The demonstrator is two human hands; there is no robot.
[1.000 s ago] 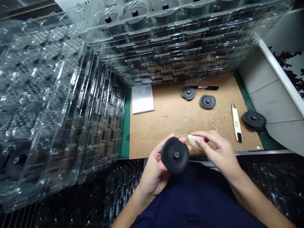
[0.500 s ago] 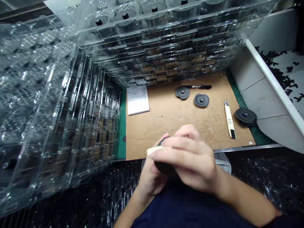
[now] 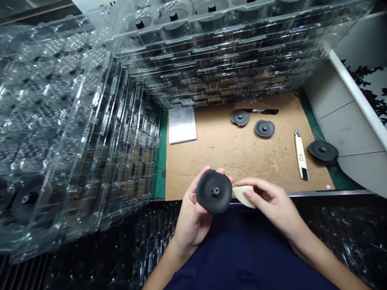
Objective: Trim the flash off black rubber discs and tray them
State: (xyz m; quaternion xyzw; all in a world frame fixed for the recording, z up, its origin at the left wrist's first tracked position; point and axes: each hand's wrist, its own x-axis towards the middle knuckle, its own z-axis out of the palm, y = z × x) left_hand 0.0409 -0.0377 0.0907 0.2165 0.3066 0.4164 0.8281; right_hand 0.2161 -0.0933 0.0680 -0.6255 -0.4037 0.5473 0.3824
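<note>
My left hand point(image 3: 193, 213) grips a round black rubber-looking disc point(image 3: 208, 201) by its edge, its short central stem facing up at me. Close to the disc's right edge, my right hand point(image 3: 272, 203) pinches a small cream-coloured pad point(image 3: 244, 196) between thumb and fingers. Two similar dark discs lie farther back on the cardboard sheet: one disc point(image 3: 240, 117) by a black pen point(image 3: 263, 111), the other disc point(image 3: 265, 128) just to its right. A third black disc point(image 3: 323, 152) rests at the right side, near a cream utility knife point(image 3: 300, 155) marked A13.
Stacked clear plastic trays point(image 3: 217, 52) rise at the back, and more clear trays point(image 3: 99, 133) stand on the left. A printed paper point(image 3: 182, 131) lies at the cardboard's point(image 3: 208, 161) back left. Right of a white partition point(image 3: 358, 98) are small black scraps point(image 3: 367, 80).
My right hand has moved off the disc to the right, carrying the cream pad. The disc in my left hand now shows its stemmed face. The whole view has shifted slightly.
</note>
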